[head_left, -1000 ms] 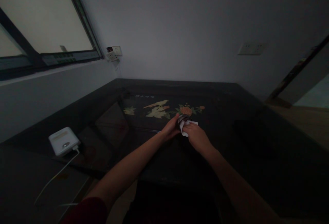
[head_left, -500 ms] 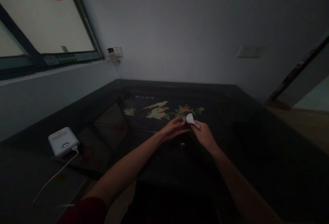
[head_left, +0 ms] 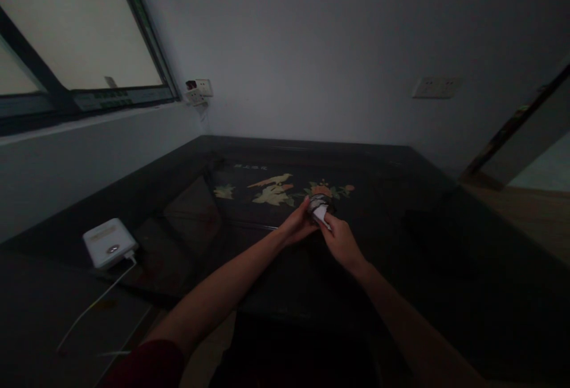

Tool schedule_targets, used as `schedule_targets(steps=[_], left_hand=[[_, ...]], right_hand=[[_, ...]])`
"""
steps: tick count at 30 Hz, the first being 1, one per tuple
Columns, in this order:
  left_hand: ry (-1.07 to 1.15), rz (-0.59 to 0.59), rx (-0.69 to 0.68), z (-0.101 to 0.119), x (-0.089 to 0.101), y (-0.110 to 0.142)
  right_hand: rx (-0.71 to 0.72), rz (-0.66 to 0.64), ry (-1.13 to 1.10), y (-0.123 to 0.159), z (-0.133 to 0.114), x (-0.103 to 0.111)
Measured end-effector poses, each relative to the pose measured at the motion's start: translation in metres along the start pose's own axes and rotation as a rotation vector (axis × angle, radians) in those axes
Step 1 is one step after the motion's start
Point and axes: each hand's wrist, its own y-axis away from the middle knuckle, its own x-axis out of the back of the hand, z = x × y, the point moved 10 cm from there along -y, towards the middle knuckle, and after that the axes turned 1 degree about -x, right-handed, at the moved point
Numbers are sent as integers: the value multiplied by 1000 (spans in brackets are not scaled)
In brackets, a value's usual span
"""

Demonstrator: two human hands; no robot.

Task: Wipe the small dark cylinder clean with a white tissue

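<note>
Over the dark glossy table (head_left: 401, 257), my left hand (head_left: 297, 226) and my right hand (head_left: 339, 239) meet around a small dark round object (head_left: 319, 202). A white tissue or cloth (head_left: 320, 214) is pinched in my right hand's fingers and pressed against that object. My left hand's fingers curl around the object's left side and hold it. The room is dim, so I cannot make out what the object is. The hands hover over the painted bird-and-flower picture (head_left: 278, 189) on the tabletop.
A white power bank (head_left: 109, 243) with a white cable (head_left: 95, 305) lies on the table's left side. Wall sockets (head_left: 198, 92) sit in the corner below a window (head_left: 66, 49). Another socket plate (head_left: 436, 87) is on the back wall. A doorway opens at the right.
The white cloth, sticking out to the right half a second ago, is now tucked under the dark object. Both hands have shifted slightly but stay together at the same spot.
</note>
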Motion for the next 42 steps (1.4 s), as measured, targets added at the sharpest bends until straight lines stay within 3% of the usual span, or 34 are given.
schedule_targets(steps=[9, 15, 22, 29, 36, 42], left_hand=[[79, -53, 54, -5, -5, -1], [96, -13, 88, -8, -2, 1], [58, 0, 84, -9, 0, 1], [27, 42, 127, -12, 7, 2], [-5, 10, 66, -2, 2, 5], [-16, -12, 86, -4, -4, 8]], right_hand=[[112, -109, 304, 1, -11, -14], [217, -228, 604, 0, -10, -21], [245, -290, 662, 0, -3, -21], [82, -254, 415, -1, 3, -17], [-77, -58, -264, -7, 19, -9], [-224, 101, -486, -8, 44, 1]])
